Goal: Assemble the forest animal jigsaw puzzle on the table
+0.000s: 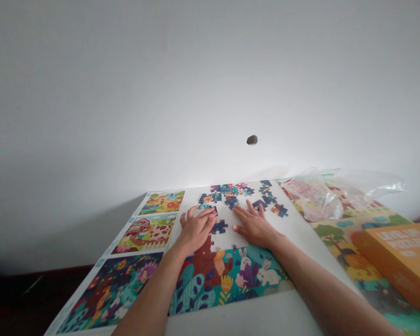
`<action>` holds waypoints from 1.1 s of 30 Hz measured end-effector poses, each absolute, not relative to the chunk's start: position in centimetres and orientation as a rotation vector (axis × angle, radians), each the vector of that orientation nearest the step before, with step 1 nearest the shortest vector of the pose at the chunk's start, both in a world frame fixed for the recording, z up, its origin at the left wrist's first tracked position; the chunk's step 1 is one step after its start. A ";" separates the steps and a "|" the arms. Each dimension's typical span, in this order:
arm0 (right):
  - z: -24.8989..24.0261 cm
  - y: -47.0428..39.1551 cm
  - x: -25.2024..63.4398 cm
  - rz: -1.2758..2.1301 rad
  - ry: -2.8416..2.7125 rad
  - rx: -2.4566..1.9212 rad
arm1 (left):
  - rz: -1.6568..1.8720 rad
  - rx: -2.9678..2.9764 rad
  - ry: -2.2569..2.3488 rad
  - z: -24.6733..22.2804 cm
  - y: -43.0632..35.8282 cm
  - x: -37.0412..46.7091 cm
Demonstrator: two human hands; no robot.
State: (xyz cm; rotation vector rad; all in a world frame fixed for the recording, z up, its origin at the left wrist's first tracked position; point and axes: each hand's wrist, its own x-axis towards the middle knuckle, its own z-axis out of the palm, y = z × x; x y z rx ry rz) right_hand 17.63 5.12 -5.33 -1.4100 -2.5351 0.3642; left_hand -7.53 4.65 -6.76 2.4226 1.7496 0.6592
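Observation:
A partly assembled jigsaw puzzle [245,275] lies on the white sheet, with white rabbits, a fox and blue leaves along its lower part. My left hand [195,232] rests above its left side, fingers stretched and spread, the fingertips touching a dark puzzle piece at the puzzle's left edge. Just below those fingertips is a dark blue piece [220,227]. Palm down, my right hand [257,228] lies flat with its fingers apart, near a purple-blue piece [260,204]. Loose puzzle pieces [231,188] are scattered beyond both hands, and an orange-blue piece [279,210] lies to the right.
Printed reference pictures [145,233] run down the left side. On the right are a crumpled clear plastic bag [315,198], a colourful printed sheet [336,238] and an orange puzzle box [399,261]. A white wall [210,93] with a small hole [252,140] stands behind.

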 end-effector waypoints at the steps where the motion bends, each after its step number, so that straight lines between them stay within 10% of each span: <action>1: -5.3 5.1 17.6 0.376 -2.536 -1.407 | 0.639 2.414 1.757 -6.7 4.6 -7.5; 33: -5.8 14.1 11.8 0.231 -2.441 -1.447 | 0.555 2.412 1.772 -6.9 4.5 -7.5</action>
